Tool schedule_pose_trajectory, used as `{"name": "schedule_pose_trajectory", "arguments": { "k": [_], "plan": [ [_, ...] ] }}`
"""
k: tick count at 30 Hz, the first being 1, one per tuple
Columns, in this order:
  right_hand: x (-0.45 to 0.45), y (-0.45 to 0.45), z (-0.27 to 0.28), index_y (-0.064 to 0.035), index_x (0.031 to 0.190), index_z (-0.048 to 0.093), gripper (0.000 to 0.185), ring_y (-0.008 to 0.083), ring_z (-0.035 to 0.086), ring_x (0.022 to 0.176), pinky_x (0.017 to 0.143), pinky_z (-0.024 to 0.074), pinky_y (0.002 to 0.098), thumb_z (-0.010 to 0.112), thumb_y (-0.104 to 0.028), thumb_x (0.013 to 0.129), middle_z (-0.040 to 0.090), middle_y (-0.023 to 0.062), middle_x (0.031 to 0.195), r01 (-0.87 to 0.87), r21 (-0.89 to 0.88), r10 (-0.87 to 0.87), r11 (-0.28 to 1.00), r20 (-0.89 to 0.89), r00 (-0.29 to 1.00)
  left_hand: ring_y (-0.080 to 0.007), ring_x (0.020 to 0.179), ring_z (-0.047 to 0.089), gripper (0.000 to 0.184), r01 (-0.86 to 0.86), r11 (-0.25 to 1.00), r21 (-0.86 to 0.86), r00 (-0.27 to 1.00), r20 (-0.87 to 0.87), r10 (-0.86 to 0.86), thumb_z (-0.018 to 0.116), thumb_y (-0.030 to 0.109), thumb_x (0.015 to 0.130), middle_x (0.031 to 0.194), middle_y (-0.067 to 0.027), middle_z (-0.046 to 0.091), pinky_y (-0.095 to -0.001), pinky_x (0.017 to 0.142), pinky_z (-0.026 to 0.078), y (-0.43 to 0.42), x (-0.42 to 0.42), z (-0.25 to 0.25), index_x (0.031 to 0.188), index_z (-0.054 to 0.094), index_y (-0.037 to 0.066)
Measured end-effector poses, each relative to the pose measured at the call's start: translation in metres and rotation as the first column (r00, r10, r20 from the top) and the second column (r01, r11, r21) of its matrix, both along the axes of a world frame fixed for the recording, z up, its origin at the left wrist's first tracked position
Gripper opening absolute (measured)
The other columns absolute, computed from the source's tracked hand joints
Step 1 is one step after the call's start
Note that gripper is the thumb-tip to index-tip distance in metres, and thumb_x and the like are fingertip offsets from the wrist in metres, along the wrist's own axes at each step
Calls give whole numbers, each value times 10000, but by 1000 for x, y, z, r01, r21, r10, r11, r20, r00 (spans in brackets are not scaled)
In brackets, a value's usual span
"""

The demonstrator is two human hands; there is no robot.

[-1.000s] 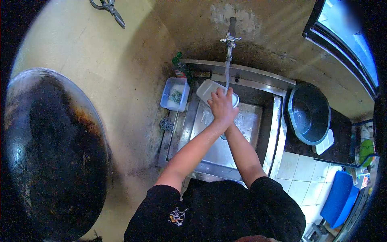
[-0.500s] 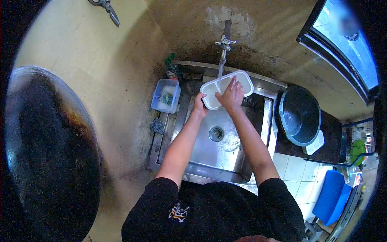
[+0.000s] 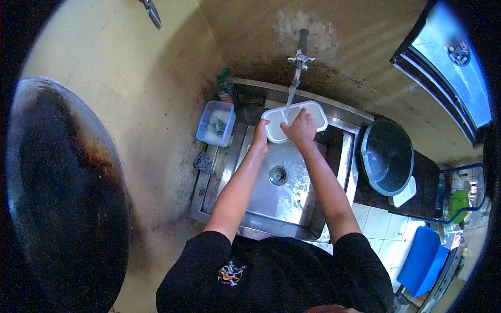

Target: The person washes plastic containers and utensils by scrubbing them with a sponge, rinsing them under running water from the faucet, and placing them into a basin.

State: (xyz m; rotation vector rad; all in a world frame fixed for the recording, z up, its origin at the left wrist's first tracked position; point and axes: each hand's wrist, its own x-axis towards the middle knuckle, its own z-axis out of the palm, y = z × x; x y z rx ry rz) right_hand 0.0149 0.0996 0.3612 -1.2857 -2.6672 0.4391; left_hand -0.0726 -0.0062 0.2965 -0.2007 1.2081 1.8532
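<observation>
Over the steel sink (image 3: 271,198), a white divided container (image 3: 313,111) is tilted under running water from the tap (image 3: 298,65). My left hand (image 3: 260,136) grips its left end, thumb on the rim and the other fingers hidden behind. My right hand (image 3: 302,128) rests inside the container near the divider, its fingers apart and touching the inner surface. Water falls into the container just left of my right hand. The drain (image 3: 277,176) shows below, between my forearms.
Left of the sink are a plastic tub (image 3: 215,123) with a sponge, a green bottle (image 3: 225,94) and a scouring pad (image 3: 202,163). A dark basin (image 3: 387,156) and white container (image 3: 404,193) stand right. A large blackened pan (image 3: 68,198) is far left.
The container was first tipped with its inside hidden; it has turned to show its two compartments. My left hand has come into view at its left end, and my right hand has moved inside.
</observation>
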Motion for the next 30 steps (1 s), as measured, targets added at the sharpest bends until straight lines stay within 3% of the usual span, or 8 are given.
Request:
{"name": "schedule_pose_trajectory", "arguments": {
  "k": [2, 5, 6, 11, 13, 20, 25, 30],
  "plan": [
    [-10, -18, 5, 23, 1268, 315, 892, 316, 524, 995, 853, 419, 420, 695, -428, 598, 512, 184, 1079, -34, -67, 34, 997, -10, 999, -236, 956, 555, 487, -54, 992, 110, 998, 25, 52, 526, 359, 705, 1029, -87, 573, -359, 827, 443, -23, -5, -13, 1096, 514, 70],
    [-23, -40, 12, 18, 1269, 318, 892, 307, 516, 993, 846, 417, 412, 698, -426, 595, 506, 167, 1065, -130, -81, 130, 988, -8, 992, -233, 966, 549, 489, -165, 984, 62, 986, -2, 165, 520, 347, 709, 1039, -87, 567, -365, 828, 443, -54, -4, 4, 1109, 506, 66],
    [-26, -46, 6, 46, 1271, 334, 899, 327, 534, 955, 822, 424, 415, 687, -438, 600, 518, 193, 1066, -150, -5, 149, 989, -113, 982, -234, 968, 550, 490, -206, 978, 23, 979, 7, 205, 517, 339, 714, 1048, -86, 567, -364, 836, 440, -61, -4, 8, 1119, 502, 63],
    [-33, -70, 12, 59, 1299, 274, 947, 325, 516, 985, 819, 418, 426, 682, -438, 604, 508, 197, 1083, -214, 61, 220, 975, -136, 966, -235, 966, 558, 495, -272, 953, 134, 962, 3, 274, 510, 328, 717, 1058, -90, 572, -355, 856, 434, -89, -6, 5, 1131, 503, 55],
    [-32, -75, 25, 67, 1306, 252, 965, 328, 513, 990, 816, 419, 424, 674, -449, 609, 496, 205, 1101, -264, -41, 263, 964, -27, 964, -272, 1064, 512, 565, -237, 961, 142, 970, -18, 242, 478, 333, 715, 1164, -108, 522, -407, 915, 404, -99, -4, 11, 1208, 447, 58],
    [4, -65, 29, 55, 1335, 189, 996, 302, 512, 1022, 859, 406, 422, 636, -519, 655, 465, 184, 1177, -187, -133, 213, 973, 232, 949, -257, 1072, 509, 522, -99, 990, 97, 994, 56, 94, 471, 320, 753, 1167, -109, 521, -403, 894, 420, -90, 30, 28, 1203, 455, 55],
    [24, -35, 24, 49, 1309, 259, 964, 300, 523, 990, 816, 431, 412, 687, -462, 613, 499, 178, 1111, -80, 54, 75, 995, 99, 992, -257, 1022, 533, 520, -19, 988, 155, 998, 64, 9, 486, 341, 732, 1100, -115, 549, -392, 882, 422, -45, 36, 26, 1167, 480, 56],
    [26, -9, 35, 51, 1308, 241, 965, 315, 504, 1016, 838, 421, 415, 715, -417, 610, 469, 202, 1141, 50, 96, -43, 994, -71, 997, -218, 881, 557, 386, 82, 972, 221, 996, 10, -87, 531, 278, 697, 957, -89, 572, -332, 803, 439, 14, 4, 3, 1019, 525, 64]
  ]
}}
